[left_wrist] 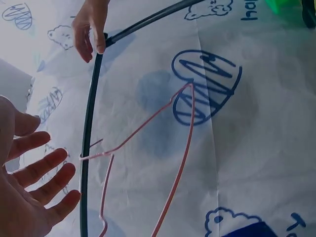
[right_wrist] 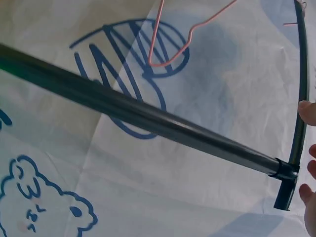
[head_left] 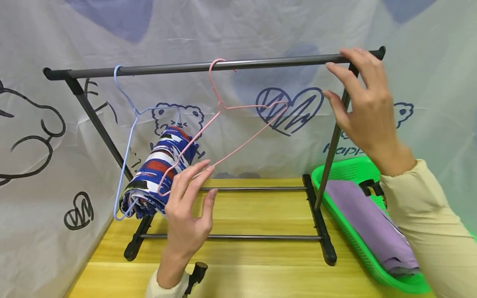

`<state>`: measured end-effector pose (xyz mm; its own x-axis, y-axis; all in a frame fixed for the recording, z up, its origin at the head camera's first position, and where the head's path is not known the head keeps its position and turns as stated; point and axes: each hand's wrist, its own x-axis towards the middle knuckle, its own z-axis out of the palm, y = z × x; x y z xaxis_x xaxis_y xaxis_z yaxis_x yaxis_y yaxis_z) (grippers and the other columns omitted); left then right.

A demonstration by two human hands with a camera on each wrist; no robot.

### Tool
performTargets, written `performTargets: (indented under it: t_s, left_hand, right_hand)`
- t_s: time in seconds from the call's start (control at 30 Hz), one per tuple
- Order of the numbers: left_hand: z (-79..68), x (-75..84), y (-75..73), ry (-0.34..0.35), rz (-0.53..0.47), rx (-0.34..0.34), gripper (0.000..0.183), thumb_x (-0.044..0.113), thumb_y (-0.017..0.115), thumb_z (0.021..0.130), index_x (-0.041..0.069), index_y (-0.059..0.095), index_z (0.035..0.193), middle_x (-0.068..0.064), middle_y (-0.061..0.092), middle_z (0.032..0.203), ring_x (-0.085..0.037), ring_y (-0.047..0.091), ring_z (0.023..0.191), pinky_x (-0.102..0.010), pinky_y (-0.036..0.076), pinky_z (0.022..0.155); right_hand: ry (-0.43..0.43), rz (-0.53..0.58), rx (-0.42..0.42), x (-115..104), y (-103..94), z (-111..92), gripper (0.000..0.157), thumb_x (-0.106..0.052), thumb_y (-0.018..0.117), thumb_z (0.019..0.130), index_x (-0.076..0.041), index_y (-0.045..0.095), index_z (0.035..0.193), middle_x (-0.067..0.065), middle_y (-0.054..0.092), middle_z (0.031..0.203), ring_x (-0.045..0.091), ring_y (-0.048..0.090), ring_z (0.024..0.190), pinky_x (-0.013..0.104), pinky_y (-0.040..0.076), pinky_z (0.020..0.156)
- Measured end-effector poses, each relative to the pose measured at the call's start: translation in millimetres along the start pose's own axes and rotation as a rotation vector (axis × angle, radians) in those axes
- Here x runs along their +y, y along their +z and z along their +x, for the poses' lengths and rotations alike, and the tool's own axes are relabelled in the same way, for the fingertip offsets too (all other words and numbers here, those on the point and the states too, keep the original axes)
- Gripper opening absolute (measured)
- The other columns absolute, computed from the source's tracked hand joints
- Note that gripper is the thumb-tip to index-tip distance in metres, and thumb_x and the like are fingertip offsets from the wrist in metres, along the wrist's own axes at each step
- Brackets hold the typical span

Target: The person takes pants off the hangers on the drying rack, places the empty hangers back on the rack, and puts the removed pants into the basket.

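A pink wire hanger (head_left: 244, 107) hangs by its hook from the top bar (head_left: 171, 68) of a black rack, with no cloth on it. My left hand (head_left: 190, 207) is by its lower left corner, fingers spread and loosely bent; the left wrist view shows the palm holding nothing. A blue hanger (head_left: 130, 145) farther left carries a folded blue, white and red patterned cloth (head_left: 160, 165). At the bar's right end is my right hand (head_left: 369, 99), fingertips right at the bar and loosely bent. In the right wrist view only its fingertips (right_wrist: 308, 113) show, at the edge.
A green basket (head_left: 357, 244) stands on the wooden table (head_left: 261, 281) right of the rack, with a folded purple cloth (head_left: 369, 223) and a black object (head_left: 372, 188) inside. Behind hangs a pale sheet (head_left: 238, 25) with drawings. The rack's front crossbar (head_left: 231, 237) runs low over the table.
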<state>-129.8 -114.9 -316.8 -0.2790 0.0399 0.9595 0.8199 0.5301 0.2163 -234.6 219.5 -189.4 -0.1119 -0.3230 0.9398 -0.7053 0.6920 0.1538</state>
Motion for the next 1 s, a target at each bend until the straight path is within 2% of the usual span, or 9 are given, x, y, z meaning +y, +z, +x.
performTargets:
  t_s: [0.1, 0.27, 0.37, 0.53, 0.63, 0.77, 1.0]
  left_hand:
    - [2.4, -0.4, -5.8, 0.006, 0.035, 0.083, 0.033, 0.022, 0.059, 0.104, -0.006, 0.071, 0.118, -0.024, 0.066, 0.126, -0.043, 0.058, 0.119, -0.045, 0.042, 0.109]
    - [7.1, -0.9, -16.5, -0.010, 0.084, 0.231, 0.028, 0.017, 0.061, 0.100, -0.006, 0.073, 0.112, -0.024, 0.067, 0.122, -0.046, 0.058, 0.116, -0.045, 0.044, 0.105]
    - [7.4, -3.7, -26.6, -0.051, 0.142, 0.292, 0.026, 0.014, 0.062, 0.097, -0.005, 0.073, 0.112, -0.022, 0.068, 0.123, -0.045, 0.057, 0.115, -0.045, 0.044, 0.104]
    - [6.7, -7.8, -39.0, -0.124, 0.235, 0.363, 0.026, 0.010, 0.063, 0.093, -0.003, 0.075, 0.112, -0.018, 0.069, 0.124, -0.043, 0.056, 0.117, -0.045, 0.046, 0.103]
    - [8.1, -8.5, -42.4, -0.151, 0.277, 0.404, 0.026, 0.009, 0.063, 0.092, -0.003, 0.075, 0.111, -0.017, 0.070, 0.122, -0.043, 0.056, 0.118, -0.046, 0.047, 0.102]
    - [9.4, -11.1, -47.8, -0.185, 0.333, 0.438, 0.024, 0.006, 0.063, 0.091, -0.003, 0.075, 0.109, -0.016, 0.070, 0.122, -0.040, 0.055, 0.117, -0.044, 0.043, 0.102]
    - [8.9, -27.6, -59.1, -0.247, 0.449, 0.399, 0.027, 0.007, 0.064, 0.091, 0.002, 0.076, 0.114, -0.016, 0.067, 0.126, -0.040, 0.050, 0.115, -0.042, 0.030, 0.101]
  right_hand:
    - [-0.028, -0.024, -0.016, 8, 4.2, 7, 0.038, -0.003, 0.069, 0.096, 0.001, 0.063, 0.134, 0.027, 0.055, 0.137, 0.046, 0.049, 0.128, 0.051, 0.035, 0.114]
    - [-0.009, -0.053, -0.012, 16, 13.7, 14, 0.033, -0.009, 0.065, 0.101, 0.000, 0.065, 0.132, 0.027, 0.056, 0.127, 0.048, 0.050, 0.109, 0.053, 0.041, 0.097]
    - [0.024, -0.067, 0.018, 18, 20.4, 19, 0.029, -0.014, 0.065, 0.102, -0.001, 0.069, 0.127, 0.025, 0.058, 0.121, 0.047, 0.049, 0.104, 0.051, 0.037, 0.089]
    - [0.101, -0.093, 0.051, 19, 28.4, 25, 0.025, -0.019, 0.064, 0.102, 0.000, 0.071, 0.117, 0.022, 0.059, 0.112, 0.044, 0.049, 0.100, 0.042, 0.028, 0.085]
    - [0.119, -0.137, 0.048, 21, 31.9, 27, 0.027, -0.022, 0.061, 0.104, 0.001, 0.069, 0.115, 0.022, 0.059, 0.111, 0.044, 0.048, 0.099, 0.043, 0.027, 0.083]
    - [0.121, -0.190, 0.036, 22, 36.3, 28, 0.029, -0.025, 0.056, 0.105, 0.001, 0.065, 0.115, 0.022, 0.058, 0.112, 0.044, 0.047, 0.100, 0.047, 0.028, 0.082]
    - [0.193, -0.196, 0.015, 17, 36.0, 28, 0.035, -0.028, 0.051, 0.106, 0.003, 0.063, 0.118, 0.023, 0.057, 0.118, 0.042, 0.046, 0.106, 0.041, 0.026, 0.087]
